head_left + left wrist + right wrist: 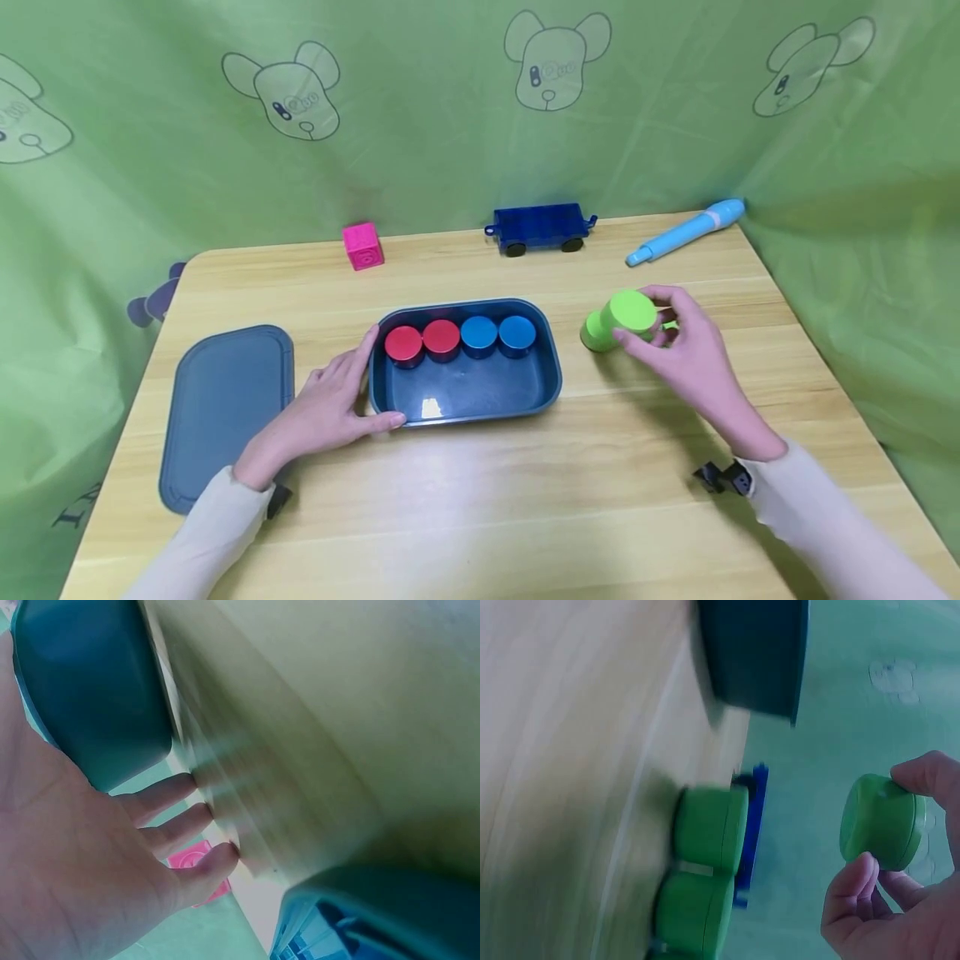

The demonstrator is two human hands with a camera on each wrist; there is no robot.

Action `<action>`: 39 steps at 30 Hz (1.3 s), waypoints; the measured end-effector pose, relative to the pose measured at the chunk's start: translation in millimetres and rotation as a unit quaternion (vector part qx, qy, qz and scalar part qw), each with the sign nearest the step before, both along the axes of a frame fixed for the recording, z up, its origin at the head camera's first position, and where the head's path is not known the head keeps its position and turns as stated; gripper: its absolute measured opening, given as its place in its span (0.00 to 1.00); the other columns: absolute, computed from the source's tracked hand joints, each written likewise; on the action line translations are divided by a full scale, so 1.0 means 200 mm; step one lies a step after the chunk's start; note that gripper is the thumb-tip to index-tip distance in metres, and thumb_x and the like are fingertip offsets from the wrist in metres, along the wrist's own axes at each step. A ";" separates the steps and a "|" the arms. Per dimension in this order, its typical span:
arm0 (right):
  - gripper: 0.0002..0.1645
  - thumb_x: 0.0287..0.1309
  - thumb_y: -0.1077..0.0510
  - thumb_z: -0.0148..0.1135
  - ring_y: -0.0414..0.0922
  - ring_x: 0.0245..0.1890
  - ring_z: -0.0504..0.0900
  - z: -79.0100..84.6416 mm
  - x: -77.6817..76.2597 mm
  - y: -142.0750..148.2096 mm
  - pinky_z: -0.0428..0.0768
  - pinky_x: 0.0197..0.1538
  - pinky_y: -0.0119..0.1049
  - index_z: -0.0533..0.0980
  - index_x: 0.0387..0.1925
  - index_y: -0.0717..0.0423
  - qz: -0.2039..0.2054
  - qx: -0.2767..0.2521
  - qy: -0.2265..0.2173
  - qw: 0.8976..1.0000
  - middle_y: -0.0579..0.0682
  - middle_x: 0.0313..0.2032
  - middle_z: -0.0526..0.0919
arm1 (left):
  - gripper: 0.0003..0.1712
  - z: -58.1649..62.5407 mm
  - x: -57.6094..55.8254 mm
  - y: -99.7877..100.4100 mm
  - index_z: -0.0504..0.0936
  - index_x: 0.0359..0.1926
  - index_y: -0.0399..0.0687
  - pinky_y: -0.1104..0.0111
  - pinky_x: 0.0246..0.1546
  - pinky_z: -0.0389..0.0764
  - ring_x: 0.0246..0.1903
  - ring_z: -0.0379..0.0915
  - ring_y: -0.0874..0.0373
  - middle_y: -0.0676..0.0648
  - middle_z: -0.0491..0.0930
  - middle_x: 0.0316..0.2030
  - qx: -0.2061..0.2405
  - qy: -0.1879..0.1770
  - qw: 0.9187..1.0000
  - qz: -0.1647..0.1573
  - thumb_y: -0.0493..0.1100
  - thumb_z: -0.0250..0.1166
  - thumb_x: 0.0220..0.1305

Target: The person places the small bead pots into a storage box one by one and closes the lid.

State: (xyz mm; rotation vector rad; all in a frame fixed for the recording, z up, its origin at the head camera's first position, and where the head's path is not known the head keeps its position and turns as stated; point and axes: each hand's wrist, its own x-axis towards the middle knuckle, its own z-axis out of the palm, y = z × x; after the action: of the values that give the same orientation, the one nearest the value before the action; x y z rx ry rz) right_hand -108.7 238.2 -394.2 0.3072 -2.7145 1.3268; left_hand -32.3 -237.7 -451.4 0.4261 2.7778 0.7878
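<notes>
My right hand pinches a small round green tub between thumb and fingers. In the right wrist view this green tub is held up above the table, its side toward the camera. More green tubs stand side by side on the table below it; in the head view one green tub shows just left of the held one. At the left end of a dark blue box, my left hand rests with fingers extended along the rim and thumb at the front edge. Two red tubs and two blue tubs stand in a row along the box's back wall.
A flat dark blue lid lies left of the box. Along the back edge are a pink cube, a blue toy wagon and a light blue pen-like stick. A green curtain hangs behind the table.
</notes>
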 end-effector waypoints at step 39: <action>0.34 0.59 0.53 0.85 0.41 0.35 0.81 -0.19 0.09 -0.98 0.84 0.37 0.30 0.82 0.64 0.56 0.273 0.114 -0.057 0.953 0.46 0.47 0.82 | 0.75 0.00 0.00 -0.01 0.29 0.90 0.63 0.25 0.69 0.59 0.80 0.55 0.33 0.36 0.59 0.82 0.004 -0.003 1.000 0.001 0.80 0.69 0.63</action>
State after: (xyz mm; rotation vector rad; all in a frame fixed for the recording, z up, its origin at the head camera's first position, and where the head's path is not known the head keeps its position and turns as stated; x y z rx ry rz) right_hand -91.1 42.7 -431.4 1.1046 -3.0100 1.1471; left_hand -33.3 -238.7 -451.8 0.4223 2.7702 0.8000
